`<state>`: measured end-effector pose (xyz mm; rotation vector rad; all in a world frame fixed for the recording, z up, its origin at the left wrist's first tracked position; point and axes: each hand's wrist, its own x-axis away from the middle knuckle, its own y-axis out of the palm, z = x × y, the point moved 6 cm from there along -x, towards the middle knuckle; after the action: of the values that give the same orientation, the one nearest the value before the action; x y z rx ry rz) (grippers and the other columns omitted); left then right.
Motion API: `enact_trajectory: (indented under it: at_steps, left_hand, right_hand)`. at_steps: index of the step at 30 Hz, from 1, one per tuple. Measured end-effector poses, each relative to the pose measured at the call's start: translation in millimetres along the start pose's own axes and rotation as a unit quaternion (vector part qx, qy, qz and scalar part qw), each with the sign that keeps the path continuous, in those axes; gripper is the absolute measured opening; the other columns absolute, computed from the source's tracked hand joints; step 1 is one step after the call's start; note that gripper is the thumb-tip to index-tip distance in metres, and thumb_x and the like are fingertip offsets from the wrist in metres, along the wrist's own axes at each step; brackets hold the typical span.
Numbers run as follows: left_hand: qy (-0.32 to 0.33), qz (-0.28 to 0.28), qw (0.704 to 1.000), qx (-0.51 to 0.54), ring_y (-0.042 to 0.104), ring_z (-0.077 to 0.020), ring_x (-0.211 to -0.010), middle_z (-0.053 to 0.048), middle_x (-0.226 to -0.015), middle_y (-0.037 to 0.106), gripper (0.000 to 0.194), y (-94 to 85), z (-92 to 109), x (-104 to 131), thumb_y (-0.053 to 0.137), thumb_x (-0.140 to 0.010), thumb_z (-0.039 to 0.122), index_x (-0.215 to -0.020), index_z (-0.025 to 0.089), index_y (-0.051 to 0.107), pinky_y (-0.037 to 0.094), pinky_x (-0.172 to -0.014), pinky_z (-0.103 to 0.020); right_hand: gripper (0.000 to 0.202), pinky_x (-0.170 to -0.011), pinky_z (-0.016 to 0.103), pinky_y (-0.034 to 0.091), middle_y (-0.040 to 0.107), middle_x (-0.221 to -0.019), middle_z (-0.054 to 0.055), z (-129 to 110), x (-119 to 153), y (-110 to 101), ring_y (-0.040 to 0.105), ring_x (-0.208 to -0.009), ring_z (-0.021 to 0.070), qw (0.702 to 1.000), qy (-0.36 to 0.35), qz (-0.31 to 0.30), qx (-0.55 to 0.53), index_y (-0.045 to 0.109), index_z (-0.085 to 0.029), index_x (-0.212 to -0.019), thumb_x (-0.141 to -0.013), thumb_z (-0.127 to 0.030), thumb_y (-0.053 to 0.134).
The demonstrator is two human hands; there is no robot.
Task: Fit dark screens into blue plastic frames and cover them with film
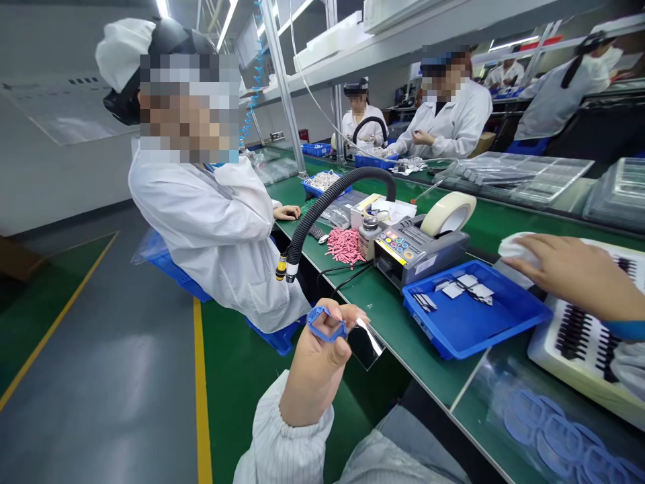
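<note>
My left hand is raised in front of the bench edge, fingers curled around a small blue plastic frame. A thin, shiny, mirror-like piece juts from the same hand on the right, by the fingertips. Over on the right, my right hand is closed on a white wad that looks like a folded cloth. It is above the green bench, between the blue tray and a white tray with rows of black parts. The blue tray holds several small white-and-black flat pieces.
A tape dispenser with a cream tape roll stands behind the blue tray. Left of it are pink strips and a black flexible hose. Blue rings lie front right. A seated co-worker is on the left.
</note>
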<state>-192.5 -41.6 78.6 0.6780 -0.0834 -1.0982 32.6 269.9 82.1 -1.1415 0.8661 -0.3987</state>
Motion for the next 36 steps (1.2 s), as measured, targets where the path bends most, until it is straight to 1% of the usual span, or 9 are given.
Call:
enact_trajectory:
  at_steps: [7, 11, 14, 16, 18, 23, 29, 33, 36]
  left_hand:
    - [-0.009, 0.004, 1.0, -0.008, 0.055, -0.0172, -0.09, 0.001, -0.082, 0.061, 0.031, 4.1, -2, -1, 0.073, -0.07, 0.043, -0.084, 0.024, 0.053, 0.037, -0.091, -0.035]
    - [-0.018, -0.015, 1.0, -0.003, 0.055, -0.0164, -0.09, 0.001, -0.083, 0.062, 0.031, 11.2, -6, -2, 0.072, -0.07, 0.043, -0.085, 0.024, 0.053, 0.035, -0.09, -0.033]
    - [-0.05, -0.05, 0.997, 0.017, 0.055, -0.0164, -0.09, 0.001, -0.083, 0.063, 0.032, 23.5, -15, -2, 0.073, -0.07, 0.043, -0.086, 0.024, 0.053, 0.034, -0.089, -0.032]
    - [-0.071, -0.085, 0.993, 0.045, 0.055, -0.0152, -0.091, 0.001, -0.084, 0.062, 0.03, 34.5, -22, -1, 0.072, -0.071, 0.041, -0.088, 0.024, 0.053, 0.034, -0.088, -0.03]
    - [-0.084, -0.114, 0.987, 0.07, 0.056, -0.0139, -0.092, 0.001, -0.084, 0.062, 0.029, 44.8, -26, -1, 0.072, -0.073, 0.038, -0.09, 0.023, 0.054, 0.034, -0.088, -0.028]
    - [-0.127, -0.132, 0.977, 0.109, 0.057, -0.0127, -0.088, 0.001, -0.086, 0.058, 0.029, 57.8, -31, 3, 0.073, -0.072, 0.034, -0.091, 0.021, 0.056, 0.04, -0.085, -0.028]
    - [-0.163, -0.093, 0.977, 0.101, 0.058, -0.0168, -0.087, -0.001, -0.083, 0.058, 0.035, 58.3, -37, 4, 0.078, -0.066, 0.038, -0.089, 0.02, 0.058, 0.041, -0.084, -0.031]
    - [-0.235, -0.009, 0.961, 0.148, 0.057, -0.0227, -0.086, -0.007, -0.08, 0.062, 0.046, 52.2, -47, 3, 0.052, -0.077, 0.062, -0.08, 0.016, 0.061, 0.04, -0.079, -0.035]
    - [-0.278, 0.004, 0.942, 0.187, 0.058, -0.0225, -0.085, -0.008, -0.083, 0.064, 0.044, 53.6, -55, 4, 0.045, -0.084, 0.055, -0.082, 0.016, 0.064, 0.041, -0.076, -0.035]
  right_hand:
    - [0.062, -0.074, 0.041, 0.037, 0.064, -0.092, 0.019, 9, -2, -11, 0.06, -0.086, 0.0316, 0.998, 0.056, -0.025, 0.021, 0.05, -0.007, -0.116, -0.092, -0.059, 0.027]
    - [0.063, -0.085, 0.056, 0.032, 0.061, -0.099, 0.025, -15, 7, -54, 0.054, -0.102, 0.0418, 0.995, 0.085, 0.053, 0.017, 0.055, -0.007, -0.11, -0.087, -0.063, 0.036]
    - [0.058, -0.095, 0.042, 0.04, 0.056, -0.116, 0.019, -73, 29, -102, 0.052, -0.114, 0.0309, 0.966, -0.07, 0.123, -0.216, 0.048, -0.015, -0.119, -0.082, -0.06, 0.052]
    - [0.061, -0.105, 0.041, 0.036, 0.054, -0.124, 0.012, -120, 51, -131, 0.047, -0.122, 0.0269, 0.881, -0.255, 0.088, -0.389, 0.04, -0.026, -0.127, -0.077, -0.051, 0.065]
    - [0.069, -0.109, 0.039, 0.035, 0.055, -0.125, 0.007, -151, 67, -148, 0.041, -0.128, 0.0249, 0.825, -0.343, 0.039, -0.447, 0.037, -0.028, -0.13, -0.074, -0.044, 0.072]
    - [0.061, -0.104, 0.035, 0.042, 0.057, -0.121, 0.003, -173, 78, -149, 0.045, -0.124, 0.0208, 0.78, -0.369, -0.05, -0.503, 0.038, -0.03, -0.127, -0.076, -0.028, 0.072]
    - [0.058, -0.098, 0.034, 0.046, 0.057, -0.113, 0.002, -169, 82, -141, 0.052, -0.115, 0.022, 0.782, -0.335, -0.103, -0.516, 0.04, -0.031, -0.122, -0.075, -0.023, 0.071]
    - [0.059, -0.102, 0.031, 0.043, 0.057, -0.111, 0.001, -161, 79, -142, 0.052, -0.115, 0.0207, 0.789, -0.31, -0.055, -0.527, 0.039, -0.03, -0.121, -0.072, -0.019, 0.071]
    - [0.055, -0.108, 0.033, 0.036, 0.057, -0.111, 0.001, -157, 73, -138, 0.05, -0.116, 0.0201, 0.818, -0.305, 0.006, -0.487, 0.04, -0.028, -0.121, -0.075, -0.021, 0.07]
